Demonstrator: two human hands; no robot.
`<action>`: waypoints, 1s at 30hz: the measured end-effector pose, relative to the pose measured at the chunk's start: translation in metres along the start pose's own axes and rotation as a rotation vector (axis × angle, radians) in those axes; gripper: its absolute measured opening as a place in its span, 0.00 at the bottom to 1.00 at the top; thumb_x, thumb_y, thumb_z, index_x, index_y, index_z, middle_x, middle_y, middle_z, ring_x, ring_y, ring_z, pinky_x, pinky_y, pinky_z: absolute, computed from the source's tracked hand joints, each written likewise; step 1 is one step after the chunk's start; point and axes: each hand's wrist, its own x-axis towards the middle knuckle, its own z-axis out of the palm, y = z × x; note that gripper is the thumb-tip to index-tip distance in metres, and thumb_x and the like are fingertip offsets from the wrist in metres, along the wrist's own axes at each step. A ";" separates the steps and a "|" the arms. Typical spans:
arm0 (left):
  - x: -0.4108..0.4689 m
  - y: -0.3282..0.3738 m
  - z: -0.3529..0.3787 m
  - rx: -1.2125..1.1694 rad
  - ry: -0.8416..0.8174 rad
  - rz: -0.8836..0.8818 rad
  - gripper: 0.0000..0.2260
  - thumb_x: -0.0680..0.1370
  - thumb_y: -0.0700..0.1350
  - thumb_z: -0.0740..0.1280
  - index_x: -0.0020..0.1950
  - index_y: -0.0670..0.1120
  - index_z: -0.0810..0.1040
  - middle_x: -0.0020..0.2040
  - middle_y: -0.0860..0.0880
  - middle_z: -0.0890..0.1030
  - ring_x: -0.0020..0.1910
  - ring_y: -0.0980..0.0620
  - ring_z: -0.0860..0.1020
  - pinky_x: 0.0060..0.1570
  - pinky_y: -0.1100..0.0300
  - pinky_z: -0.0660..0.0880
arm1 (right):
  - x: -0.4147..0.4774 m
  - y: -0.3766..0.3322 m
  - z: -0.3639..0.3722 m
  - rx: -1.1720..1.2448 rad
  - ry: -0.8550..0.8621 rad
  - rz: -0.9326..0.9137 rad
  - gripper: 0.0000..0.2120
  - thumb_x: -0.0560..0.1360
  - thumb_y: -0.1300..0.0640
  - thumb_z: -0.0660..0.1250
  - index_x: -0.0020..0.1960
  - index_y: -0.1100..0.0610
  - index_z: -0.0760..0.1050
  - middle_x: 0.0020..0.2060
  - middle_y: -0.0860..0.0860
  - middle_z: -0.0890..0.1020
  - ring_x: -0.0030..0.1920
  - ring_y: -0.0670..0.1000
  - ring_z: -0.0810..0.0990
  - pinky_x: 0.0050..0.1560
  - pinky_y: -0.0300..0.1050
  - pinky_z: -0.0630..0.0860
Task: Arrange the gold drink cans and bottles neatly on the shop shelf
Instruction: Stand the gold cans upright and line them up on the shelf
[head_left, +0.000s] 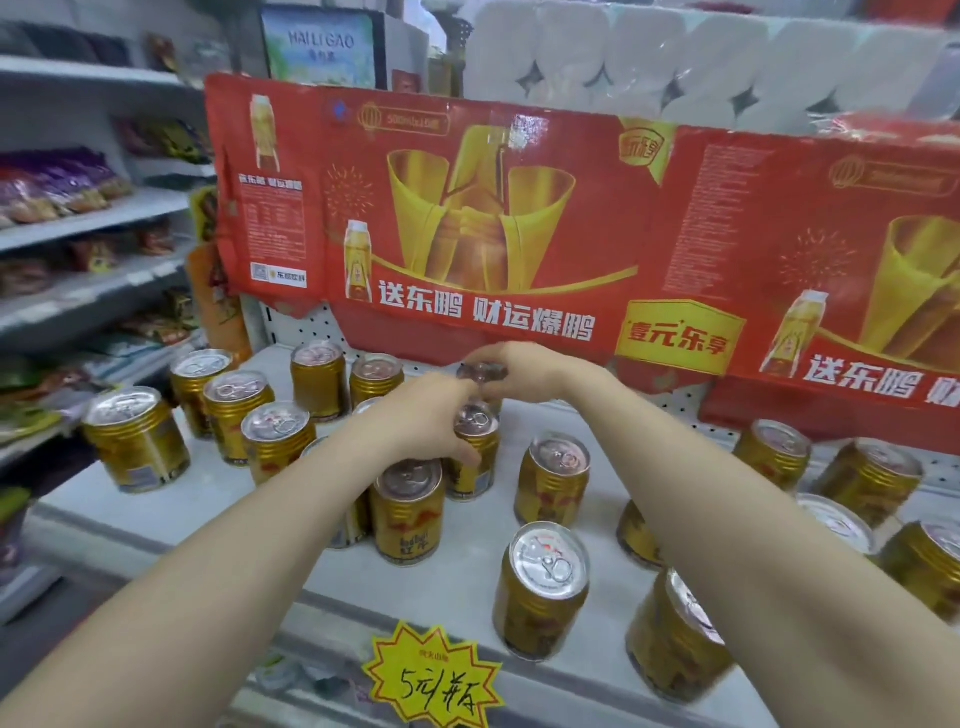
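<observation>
Cans (540, 592): gold bodies with ribbed gold bands near the top, red and dark label print, silver lids.
Shelf (457, 582): pale grey-white.
Back panel (306, 325): white, with a regular grid of small dark holes.
Cardboard banner (467, 208): red ground, gold-yellow cup and bottle graphics, large white characters, one yellow panel with red characters.
Price tag (436, 675): yellow starburst shape with black handwriting.
Paper-roll packs (649, 57): white.
</observation>
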 end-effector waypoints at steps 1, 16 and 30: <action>0.002 0.000 -0.001 0.000 -0.007 -0.007 0.33 0.68 0.57 0.77 0.70 0.50 0.71 0.61 0.49 0.78 0.56 0.48 0.76 0.51 0.54 0.76 | -0.001 0.003 -0.001 -0.005 0.007 0.002 0.24 0.78 0.49 0.68 0.72 0.55 0.70 0.65 0.54 0.77 0.60 0.56 0.76 0.61 0.51 0.74; 0.070 0.050 0.005 -0.005 -0.036 0.049 0.32 0.71 0.56 0.75 0.71 0.49 0.70 0.64 0.47 0.77 0.60 0.45 0.76 0.55 0.54 0.74 | -0.108 0.108 -0.016 -0.054 0.014 0.386 0.18 0.79 0.52 0.65 0.64 0.61 0.74 0.57 0.58 0.80 0.55 0.59 0.78 0.56 0.55 0.77; 0.095 0.071 0.025 -0.034 0.025 0.090 0.30 0.73 0.56 0.73 0.71 0.47 0.71 0.63 0.46 0.75 0.61 0.44 0.74 0.56 0.54 0.71 | -0.123 0.115 -0.002 -0.046 0.244 0.522 0.18 0.75 0.41 0.68 0.42 0.55 0.70 0.38 0.50 0.75 0.40 0.53 0.75 0.36 0.45 0.68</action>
